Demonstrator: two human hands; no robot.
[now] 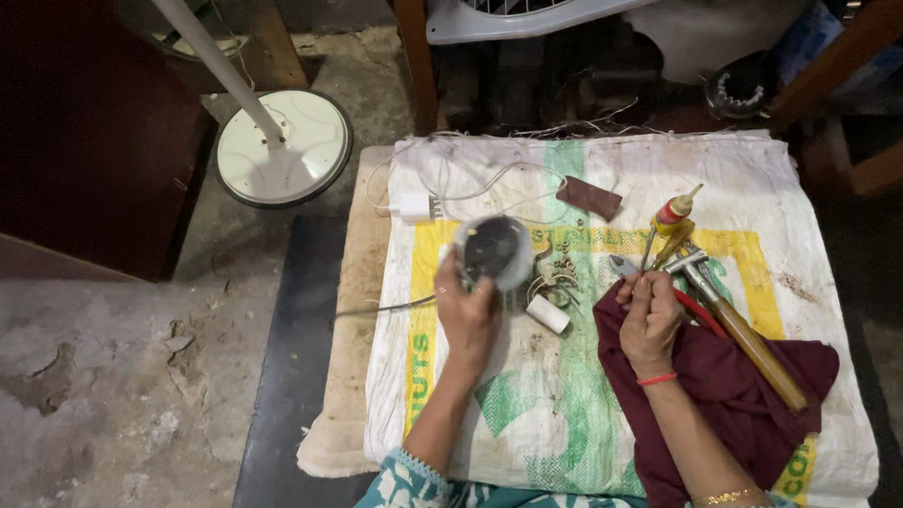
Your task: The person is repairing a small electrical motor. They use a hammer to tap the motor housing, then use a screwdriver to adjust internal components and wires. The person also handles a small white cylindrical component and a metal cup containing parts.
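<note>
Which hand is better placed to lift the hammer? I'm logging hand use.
Probably the right hand: it rests on the maroon cloth beside the hammer, while the left hand holds the round motor housing.

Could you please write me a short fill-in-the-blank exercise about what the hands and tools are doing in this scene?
1. The left hand holds a round ____ motor housing.
2. The right hand rests over a ____ cloth.
3. The hammer has a ____ handle.
4. The woven sack is printed green and ____.

Missing words: grey; maroon; wooden; yellow
</note>
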